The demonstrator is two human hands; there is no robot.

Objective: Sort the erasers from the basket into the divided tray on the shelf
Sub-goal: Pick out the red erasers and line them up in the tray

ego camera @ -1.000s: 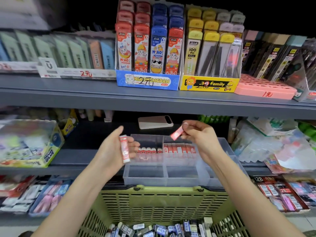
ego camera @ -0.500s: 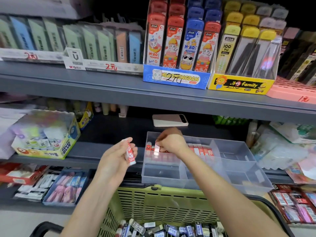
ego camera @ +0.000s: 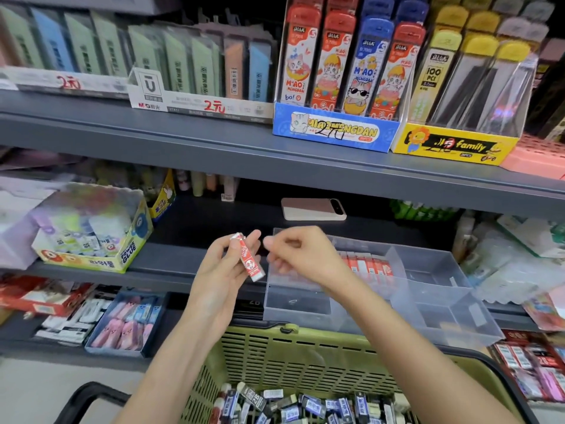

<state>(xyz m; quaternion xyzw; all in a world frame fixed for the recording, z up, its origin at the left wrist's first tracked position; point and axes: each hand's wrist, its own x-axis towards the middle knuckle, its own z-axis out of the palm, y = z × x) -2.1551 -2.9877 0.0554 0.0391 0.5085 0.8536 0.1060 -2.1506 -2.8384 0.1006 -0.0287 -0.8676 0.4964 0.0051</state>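
My left hand (ego camera: 224,270) holds a red-and-white eraser (ego camera: 249,258) upright between thumb and fingers, just left of the clear divided tray (ego camera: 428,304) on the middle shelf. My right hand (ego camera: 301,255) hovers over the tray's left end, fingers loosely curled with nothing in them, its tips close to the eraser. A row of red erasers (ego camera: 370,264) stands in a back compartment of the tray. Below, the green basket (ego camera: 293,356) holds several dark blue-and-black erasers (ego camera: 305,405).
A phone (ego camera: 313,209) lies on the shelf behind the tray. A glue box (ego camera: 91,231) stands at the left, plastic packets (ego camera: 513,255) at the right. The upper shelf (ego camera: 214,142) overhangs with lead boxes. Lower trays (ego camera: 125,322) hold more stationery.
My right hand set its red eraser into the tray's back row, then lifted out with nothing in it toward my left hand. The left hand raised its eraser. The view shifted left.
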